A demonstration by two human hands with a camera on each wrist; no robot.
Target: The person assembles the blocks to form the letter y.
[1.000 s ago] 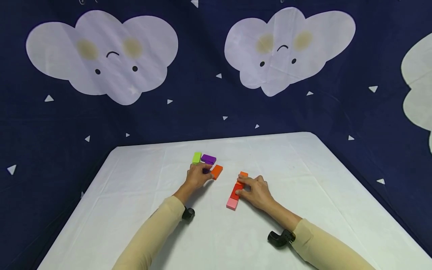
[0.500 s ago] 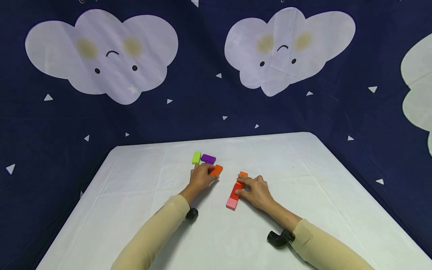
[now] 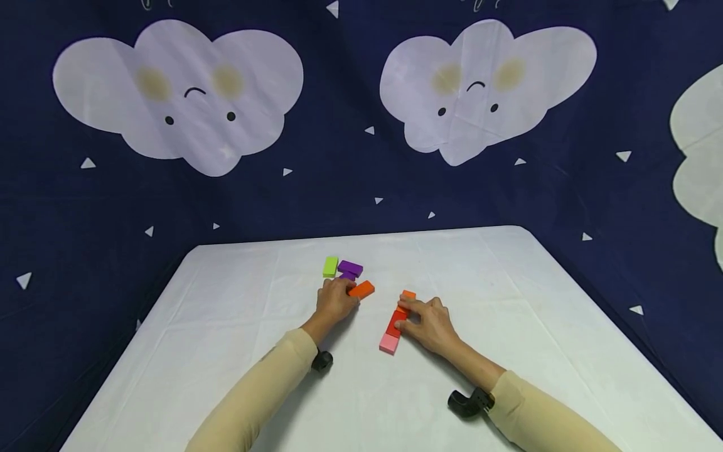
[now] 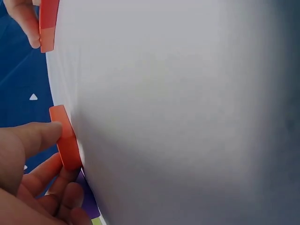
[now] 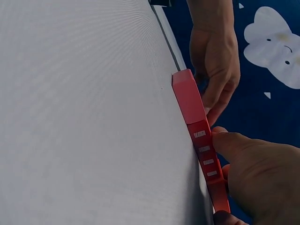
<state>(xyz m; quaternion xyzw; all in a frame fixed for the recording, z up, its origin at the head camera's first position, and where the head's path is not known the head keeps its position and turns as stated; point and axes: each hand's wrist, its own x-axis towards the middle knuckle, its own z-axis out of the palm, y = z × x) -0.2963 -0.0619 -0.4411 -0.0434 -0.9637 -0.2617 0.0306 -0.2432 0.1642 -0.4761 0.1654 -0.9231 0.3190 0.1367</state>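
My left hand (image 3: 336,300) pinches an orange block (image 3: 361,290), thumb on one side and fingertips on the other, as the left wrist view shows. Two purple blocks (image 3: 350,269), one partly hidden by that hand, and a lime green block (image 3: 330,267) lie just beyond it. To the right, a pink block (image 3: 388,343), a red block (image 3: 396,323) and a lighter orange block (image 3: 408,295) form a slanting row, end to end. My right hand (image 3: 432,323) holds this row, its thumb against the red block and a finger by the orange one, which it partly covers.
A white-covered table (image 3: 480,276) carries all the blocks. Behind it hangs a dark blue cloth (image 3: 327,201) printed with clouds and triangles. A black wrist camera (image 3: 470,402) sits on the right wrist, another black camera (image 3: 322,361) on the left.
My left hand has moved right from beside the purple blocks and taken hold of the orange block, which is now turned to a flatter slant. My right hand stays on the row.
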